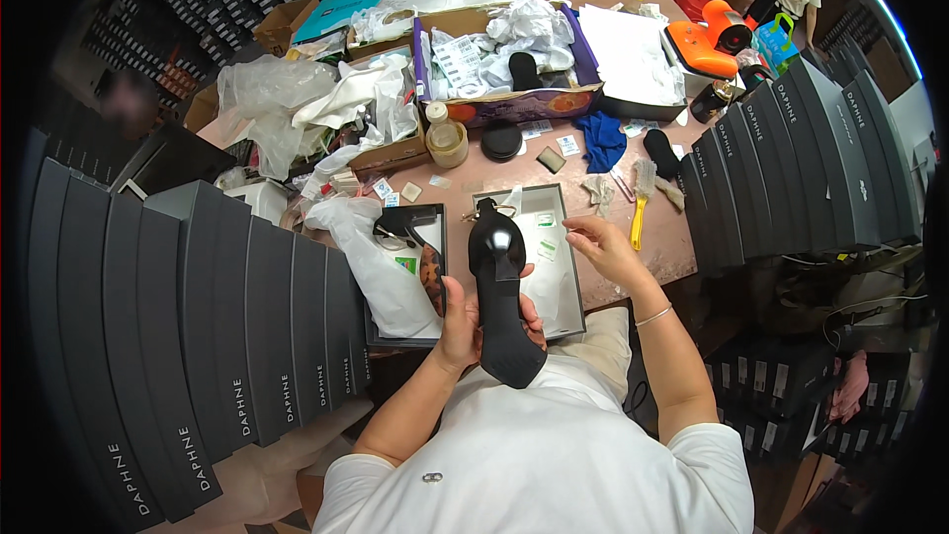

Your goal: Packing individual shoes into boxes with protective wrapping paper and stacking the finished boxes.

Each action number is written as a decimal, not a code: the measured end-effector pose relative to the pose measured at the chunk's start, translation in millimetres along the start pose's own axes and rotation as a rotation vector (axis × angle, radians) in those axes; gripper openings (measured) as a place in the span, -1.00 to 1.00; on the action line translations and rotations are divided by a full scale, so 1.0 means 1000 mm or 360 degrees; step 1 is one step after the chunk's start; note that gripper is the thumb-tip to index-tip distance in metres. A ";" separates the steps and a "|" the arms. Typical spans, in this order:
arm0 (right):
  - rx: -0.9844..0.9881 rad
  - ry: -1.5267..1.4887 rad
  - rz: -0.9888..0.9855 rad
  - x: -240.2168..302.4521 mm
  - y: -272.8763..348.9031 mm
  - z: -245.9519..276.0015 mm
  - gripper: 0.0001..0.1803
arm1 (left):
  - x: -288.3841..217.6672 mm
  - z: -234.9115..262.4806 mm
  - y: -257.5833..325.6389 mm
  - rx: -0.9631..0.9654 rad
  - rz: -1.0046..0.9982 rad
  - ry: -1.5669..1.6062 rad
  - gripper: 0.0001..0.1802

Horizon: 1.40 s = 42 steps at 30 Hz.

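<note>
A black heeled shoe (507, 321) is held sole toward me in front of my chest. My left hand (465, 324) wraps round its middle, thumb on the left and fingertips showing on the right. My right hand (605, 249) hangs to the right of the shoe, fingers loosely bent and apart, with nothing visible in them. Beneath lies an open shoe box, its white-lined half (563, 282) under the right hand. Its other half (440, 222) holds a second shoe with a tortoiseshell-patterned part (432, 275) and white tissue paper (381, 262).
Dark shoe boxes stand stacked at left (213, 307) and right (791, 158). Behind are a purple carton (514, 107) of crumpled paper, a glue jar (447, 143), a round black tin (501, 140), a blue cloth (601, 140), a yellow-handled brush (641, 208) and an orange device (700, 49).
</note>
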State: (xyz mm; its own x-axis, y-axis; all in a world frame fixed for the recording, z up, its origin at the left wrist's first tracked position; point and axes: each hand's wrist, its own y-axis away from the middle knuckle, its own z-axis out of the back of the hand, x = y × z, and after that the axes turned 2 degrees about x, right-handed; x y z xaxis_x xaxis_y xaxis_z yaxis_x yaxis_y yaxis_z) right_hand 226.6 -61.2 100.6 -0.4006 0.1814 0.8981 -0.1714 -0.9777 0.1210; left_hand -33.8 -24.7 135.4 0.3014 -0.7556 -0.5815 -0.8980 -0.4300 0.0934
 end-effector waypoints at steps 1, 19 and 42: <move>0.0030 -0.0002 -0.0025 0.003 0.000 0.000 -0.67 | 0.000 0.000 0.001 0.0017 -0.0028 0.0025 0.21; 0.1539 -0.0120 -0.0145 0.028 0.017 -0.043 0.09 | -0.024 0.003 -0.006 0.0712 0.0467 -0.3349 -0.88; 0.0060 -0.2002 -0.0147 -0.007 0.125 0.018 0.00 | -0.062 0.036 -0.137 -0.0304 -0.0442 -0.2084 -0.82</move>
State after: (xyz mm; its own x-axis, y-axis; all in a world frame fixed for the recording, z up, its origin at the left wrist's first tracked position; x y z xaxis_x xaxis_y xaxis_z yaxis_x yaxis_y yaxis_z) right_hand 224.4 -186.4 116.7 0.7468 0.0437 0.6636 -0.1188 -0.9730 0.1977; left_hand 58.6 98.7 129.9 -0.1564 0.3428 -0.9263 -0.7673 -0.6327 -0.1046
